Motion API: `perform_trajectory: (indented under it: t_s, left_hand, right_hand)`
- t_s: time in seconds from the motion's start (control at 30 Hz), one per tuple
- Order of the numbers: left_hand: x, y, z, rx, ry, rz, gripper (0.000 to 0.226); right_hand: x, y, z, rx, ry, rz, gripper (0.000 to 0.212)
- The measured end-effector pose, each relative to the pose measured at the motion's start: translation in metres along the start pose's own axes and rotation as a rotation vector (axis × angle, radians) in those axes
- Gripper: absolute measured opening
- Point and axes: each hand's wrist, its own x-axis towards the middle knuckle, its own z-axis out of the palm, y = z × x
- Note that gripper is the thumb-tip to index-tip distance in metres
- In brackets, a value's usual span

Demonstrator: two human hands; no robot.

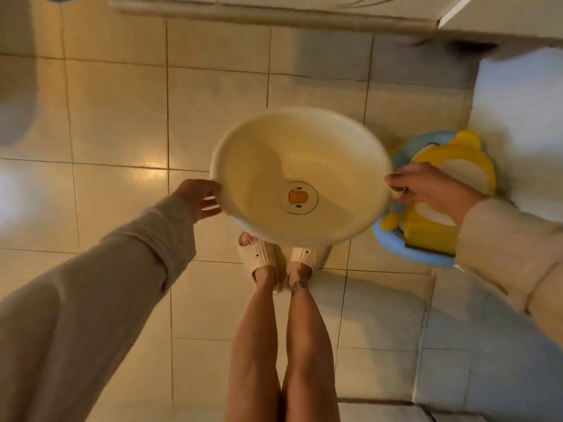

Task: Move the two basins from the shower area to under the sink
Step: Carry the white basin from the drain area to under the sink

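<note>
A round cream basin (300,153) with a small orange duck mark in its bottom hangs level above the tiled floor, over my feet. My left hand (201,197) grips its left rim and my right hand (426,187) grips its right rim. On the floor to the right, partly hidden behind my right hand and sleeve, stands a blue basin (396,239) that holds a yellow and white child seat (451,166).
Beige floor tiles (115,117) spread to the left and ahead. A white ledge or cabinet edge (274,13) runs along the top. A pale raised surface (518,102) stands at the right. My slippered feet (280,257) are below the basin.
</note>
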Motion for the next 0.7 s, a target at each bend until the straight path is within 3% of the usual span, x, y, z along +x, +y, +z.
perform_trajectory:
  t_s: [0.13,0.37,0.5,0.7]
  left_hand:
    - [0.072,0.043,0.023,0.062,-0.017,0.136,0.019]
    - [0.163,0.118,0.079,0.051,0.029,0.422,0.017]
    - [0.196,0.147,0.101,-0.008,0.064,0.504,0.023]
    - [0.226,0.169,0.106,-0.018,0.048,0.516,0.024]
  right_hand:
    - [0.079,-0.033,-0.010,0.007,0.054,-0.110,0.003]
    - [0.197,-0.075,-0.024,0.221,0.197,-0.247,0.011]
    - [0.241,-0.096,-0.024,0.338,0.303,-0.303,0.049]
    - [0.270,-0.119,-0.026,0.339,0.317,-0.340,0.056]
